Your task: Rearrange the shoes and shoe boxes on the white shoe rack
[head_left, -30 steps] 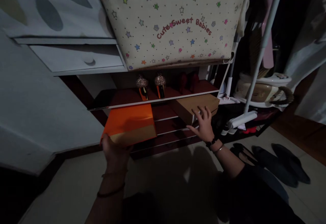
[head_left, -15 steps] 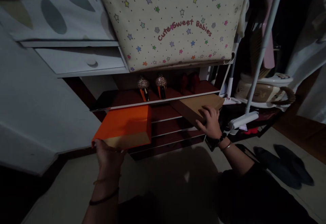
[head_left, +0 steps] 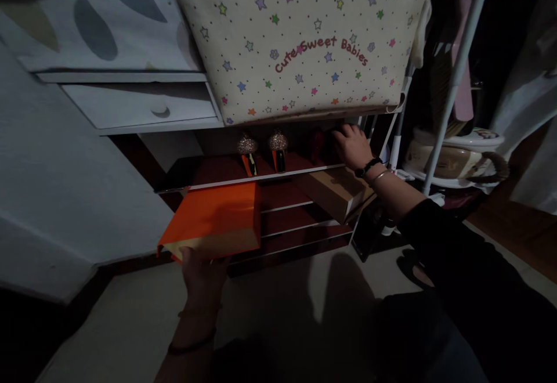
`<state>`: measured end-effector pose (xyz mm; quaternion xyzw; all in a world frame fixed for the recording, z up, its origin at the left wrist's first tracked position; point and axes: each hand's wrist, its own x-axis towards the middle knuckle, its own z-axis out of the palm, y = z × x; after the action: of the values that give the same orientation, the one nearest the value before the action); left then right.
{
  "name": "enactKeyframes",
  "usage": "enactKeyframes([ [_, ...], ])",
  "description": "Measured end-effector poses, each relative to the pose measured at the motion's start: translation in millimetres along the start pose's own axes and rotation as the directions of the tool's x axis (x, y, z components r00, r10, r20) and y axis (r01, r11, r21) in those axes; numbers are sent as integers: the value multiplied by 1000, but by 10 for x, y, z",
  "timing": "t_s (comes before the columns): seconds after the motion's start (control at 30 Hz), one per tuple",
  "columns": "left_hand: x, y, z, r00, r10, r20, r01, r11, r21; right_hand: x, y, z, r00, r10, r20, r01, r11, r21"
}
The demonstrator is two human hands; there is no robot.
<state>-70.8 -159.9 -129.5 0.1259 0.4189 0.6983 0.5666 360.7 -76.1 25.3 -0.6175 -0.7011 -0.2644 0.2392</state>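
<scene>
My left hand (head_left: 202,275) grips an orange box (head_left: 217,212) by its near side, thumb on the tan front and fingers underneath. The box is tilted in front of the shoe rack's lower shelves. On the rack's upper shelf (head_left: 209,171), my right hand (head_left: 353,148) curls its fingers around a dark red shoe, which the hand mostly hides. Beside it stands the other red shoe (head_left: 317,144). Further left is a pair of shoes with glittery heels and orange-and-black parts (head_left: 278,148). Below my right forearm, a brown cardboard box (head_left: 331,194) sticks out at an angle from a lower shelf.
A cream fabric bin (head_left: 304,46) with stars hangs over the rack's top. A white drawer (head_left: 148,104) is at left. On the right are a pale pole (head_left: 452,87), a pink-handled brush (head_left: 463,64) and a pot-like container (head_left: 452,154). A dark shoe lies on the floor.
My right hand has left the brown box and moved up to the red shoe on the upper shelf. My left hand keeps the orange box, its grip shifted slightly right.
</scene>
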Motion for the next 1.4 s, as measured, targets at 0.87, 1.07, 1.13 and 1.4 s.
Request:
enactKeyframes([
  [0.87, 126, -952, 390, 672, -573, 469, 579, 801, 149, 187, -643, -51, 981, 150, 120, -156, 987, 37],
  [1.07, 96, -850, 233, 688, -570, 449, 564, 810, 164, -24, -356, 4, 915, 401, 49, -397, 915, -77],
  [1.13, 86, -832, 202, 706, -576, 413, 563, 809, 167, -99, -248, 3, 901, 425, 82, -415, 903, -113],
  [1.4, 44, -878, 187, 727, -532, 434, 495, 844, 205, -67, -344, -175, 912, 380, 154, -344, 914, -217],
])
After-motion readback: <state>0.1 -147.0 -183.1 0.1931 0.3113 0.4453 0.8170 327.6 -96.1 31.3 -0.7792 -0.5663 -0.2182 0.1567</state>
